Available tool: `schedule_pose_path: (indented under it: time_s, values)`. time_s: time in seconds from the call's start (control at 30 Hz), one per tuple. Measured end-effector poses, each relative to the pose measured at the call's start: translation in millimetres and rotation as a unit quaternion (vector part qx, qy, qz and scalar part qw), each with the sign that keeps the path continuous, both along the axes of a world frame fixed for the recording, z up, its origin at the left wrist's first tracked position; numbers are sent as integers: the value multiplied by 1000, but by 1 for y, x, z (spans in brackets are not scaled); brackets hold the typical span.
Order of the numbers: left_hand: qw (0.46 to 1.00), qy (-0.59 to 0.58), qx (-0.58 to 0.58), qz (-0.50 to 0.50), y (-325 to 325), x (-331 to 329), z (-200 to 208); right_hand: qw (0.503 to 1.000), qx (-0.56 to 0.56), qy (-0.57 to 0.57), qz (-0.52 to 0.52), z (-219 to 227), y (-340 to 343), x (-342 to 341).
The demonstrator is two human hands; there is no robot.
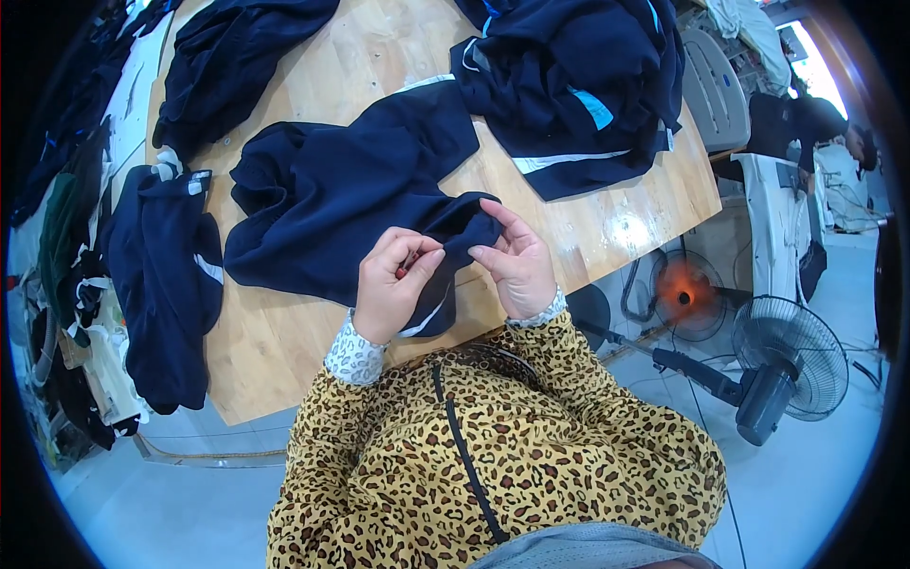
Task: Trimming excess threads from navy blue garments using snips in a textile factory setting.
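A navy garment (pixel 332 194) lies spread on the wooden table in front of me, its near end raised between my hands. My right hand (pixel 521 270) pinches the edge of this cloth between thumb and fingers. Just to its left, my left hand (pixel 391 284) is closed, thumb against the index finger, beside the lifted fold. A bit of a small red thing (pixel 403 272) shows inside its curled fingers; most of it is hidden, so its kind cannot be made out.
Navy garments are heaped at the far right (pixel 578 85), far left (pixel 232 71) and left edge (pixel 161 284) of the wooden table (pixel 275 356). A grey fan (pixel 787 365) stands to the right, near a grey chair (pixel 713 90). Another person (pixel 796 123) is at the far right.
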State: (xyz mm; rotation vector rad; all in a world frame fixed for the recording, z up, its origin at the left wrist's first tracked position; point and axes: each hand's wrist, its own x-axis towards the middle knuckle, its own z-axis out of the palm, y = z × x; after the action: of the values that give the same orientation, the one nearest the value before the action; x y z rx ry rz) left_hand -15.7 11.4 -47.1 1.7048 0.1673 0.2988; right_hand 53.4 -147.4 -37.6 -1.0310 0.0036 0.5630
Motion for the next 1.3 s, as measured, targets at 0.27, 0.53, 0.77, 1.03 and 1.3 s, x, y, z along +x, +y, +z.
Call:
schedule_pose_path:
  time_s: [0.27, 0.53, 0.77, 1.03, 1.3]
  values:
    - [1000, -16, -2, 17, -2, 2, 4, 999, -19, -37, 3, 0, 1, -4]
    - [988, -84, 129, 26, -14, 10, 11, 996, -30, -81, 20, 0, 4, -9]
    - [927, 139, -350, -4, 1, 8, 0, 999, -18, -45, 2, 0, 3, -8]
    - [997, -18, 36, 61, -14, 11, 1, 1000, -20, -21, -6, 0, 5, -9]
    - [999, -19, 31, 2, 3, 13, 6, 992, -6, 122, 28, 0, -1, 0]
